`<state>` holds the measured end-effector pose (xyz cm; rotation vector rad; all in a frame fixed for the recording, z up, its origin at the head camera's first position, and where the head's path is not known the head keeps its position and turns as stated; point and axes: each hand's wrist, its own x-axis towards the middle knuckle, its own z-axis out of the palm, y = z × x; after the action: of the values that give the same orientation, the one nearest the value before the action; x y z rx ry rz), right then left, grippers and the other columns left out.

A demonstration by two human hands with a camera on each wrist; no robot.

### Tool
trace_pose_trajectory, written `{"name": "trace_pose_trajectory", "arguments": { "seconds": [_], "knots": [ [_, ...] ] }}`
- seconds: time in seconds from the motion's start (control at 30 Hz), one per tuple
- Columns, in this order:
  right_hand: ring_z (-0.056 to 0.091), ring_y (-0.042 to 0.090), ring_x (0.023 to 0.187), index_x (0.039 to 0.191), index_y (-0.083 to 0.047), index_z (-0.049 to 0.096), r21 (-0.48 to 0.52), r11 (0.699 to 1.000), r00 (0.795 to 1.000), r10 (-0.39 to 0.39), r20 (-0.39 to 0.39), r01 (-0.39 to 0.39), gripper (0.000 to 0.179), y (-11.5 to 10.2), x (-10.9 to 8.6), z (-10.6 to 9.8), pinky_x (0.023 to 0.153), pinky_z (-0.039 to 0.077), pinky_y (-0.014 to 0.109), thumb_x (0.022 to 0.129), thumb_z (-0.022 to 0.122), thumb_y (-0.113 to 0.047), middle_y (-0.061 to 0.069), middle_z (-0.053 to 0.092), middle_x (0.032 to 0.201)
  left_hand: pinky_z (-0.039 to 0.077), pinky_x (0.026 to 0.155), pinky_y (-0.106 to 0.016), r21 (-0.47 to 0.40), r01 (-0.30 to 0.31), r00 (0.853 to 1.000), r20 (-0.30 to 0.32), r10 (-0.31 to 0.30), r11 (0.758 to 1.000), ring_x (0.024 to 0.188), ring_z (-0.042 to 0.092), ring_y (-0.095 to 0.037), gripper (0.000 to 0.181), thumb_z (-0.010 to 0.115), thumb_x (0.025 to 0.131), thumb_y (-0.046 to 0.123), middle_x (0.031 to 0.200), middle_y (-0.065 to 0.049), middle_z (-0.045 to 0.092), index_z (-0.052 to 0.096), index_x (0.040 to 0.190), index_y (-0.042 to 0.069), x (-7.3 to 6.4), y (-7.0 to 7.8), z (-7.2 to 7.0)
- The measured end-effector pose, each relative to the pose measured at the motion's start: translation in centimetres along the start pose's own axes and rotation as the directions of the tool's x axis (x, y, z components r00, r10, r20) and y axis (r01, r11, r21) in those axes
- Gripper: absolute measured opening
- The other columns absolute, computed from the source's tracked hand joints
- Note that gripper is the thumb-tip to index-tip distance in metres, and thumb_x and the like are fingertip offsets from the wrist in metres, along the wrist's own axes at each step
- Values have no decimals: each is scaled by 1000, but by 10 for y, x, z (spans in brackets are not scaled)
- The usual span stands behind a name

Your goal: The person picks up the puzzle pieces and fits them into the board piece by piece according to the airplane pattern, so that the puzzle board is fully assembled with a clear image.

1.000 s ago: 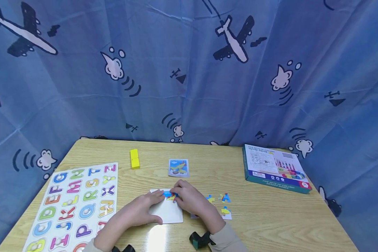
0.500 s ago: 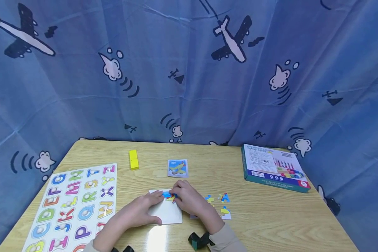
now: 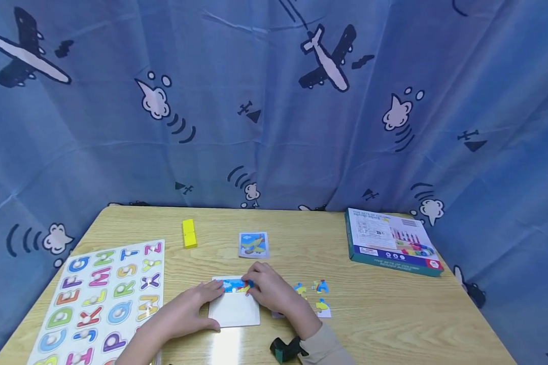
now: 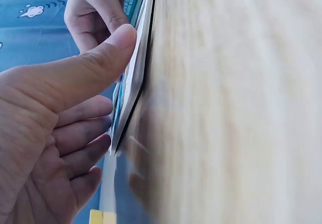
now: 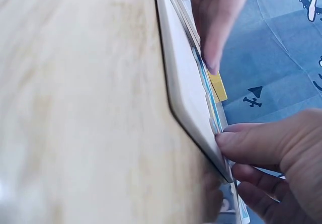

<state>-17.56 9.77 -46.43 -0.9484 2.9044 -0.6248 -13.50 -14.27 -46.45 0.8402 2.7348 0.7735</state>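
A white puzzle board (image 3: 234,312) lies on the table in front of me, with a row of blue, red and yellow jigsaw pieces (image 3: 230,285) along its far edge. My left hand (image 3: 187,307) rests at the board's left side, fingers near the far left corner and thumb by the near one. In the left wrist view its thumb (image 4: 103,65) is stretched out and the fingers bend slightly. At the far right corner, my right hand (image 3: 271,289) pinches a jigsaw piece, partly hidden under the fingers. The right wrist view shows that thumb (image 5: 246,141) pressing at the row's end.
Several loose jigsaw pieces (image 3: 322,307) lie right of the board, partly behind the right forearm. A picture card (image 3: 253,245) with a yellow plane lies beyond it. An alphabet board (image 3: 137,276) fills the left, near a yellow block (image 3: 189,234). A flat box (image 3: 392,241) is at back right.
The left hand has drawn back leftward from the jigsaw row, uncovering more of its blue pieces. The right hand stays at the far right corner. The head view has shifted slightly.
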Motion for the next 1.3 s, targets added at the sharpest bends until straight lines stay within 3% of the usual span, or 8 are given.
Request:
{"name": "trace_pose_trajectory", "arguments": {
  "seconds": [0.13,0.43,0.63,0.9,1.07,1.3],
  "knots": [
    [50,9,96,113,-12,69,-7,1000,1000,5,-5,-5,25,0,1,1,76,49,18,88,67,-12,-3,58,105,39,106,-50,-8,11,1000,1,-11,1000,134,42,-32,79,70,75,57,145,-7,46,53,136,10,-7,-3,0],
    [52,10,100,114,-11,67,22,1000,1000,8,15,-9,25,2,-1,-1,81,50,21,89,65,-14,-3,58,108,41,106,-47,-10,10,1000,-13,-10,1000,133,44,-27,72,73,76,49,144,-4,48,55,134,9,-7,-8,2],
    [55,17,115,125,-11,60,124,990,996,66,65,-73,34,12,-10,-15,98,49,34,91,63,-18,1,59,123,41,105,-46,-25,2,1000,-24,-3,1000,133,45,-26,73,74,75,48,143,-4,49,56,133,9,-5,-9,5],
    [57,22,114,125,-8,60,256,956,990,138,27,-140,35,38,-38,-35,94,50,42,90,63,-13,2,61,119,41,106,-47,-30,8,1000,-30,-9,1000,133,44,-26,73,75,74,47,144,-3,48,56,133,9,-5,-10,7],
    [58,23,113,119,-9,63,235,954,982,186,22,-185,33,46,-50,-38,97,48,45,87,66,-14,1,63,116,40,106,-47,-42,14,999,-31,-15,999,133,44,-27,73,76,74,45,143,-5,49,56,133,8,-7,-9,5],
    [59,22,106,114,-8,66,177,968,984,179,15,-178,30,48,-52,-34,93,50,44,84,70,-14,1,64,109,40,106,-47,-44,17,999,-30,-18,999,133,44,-26,73,76,74,45,143,-5,49,55,133,8,-8,-9,5]
  ]
}}
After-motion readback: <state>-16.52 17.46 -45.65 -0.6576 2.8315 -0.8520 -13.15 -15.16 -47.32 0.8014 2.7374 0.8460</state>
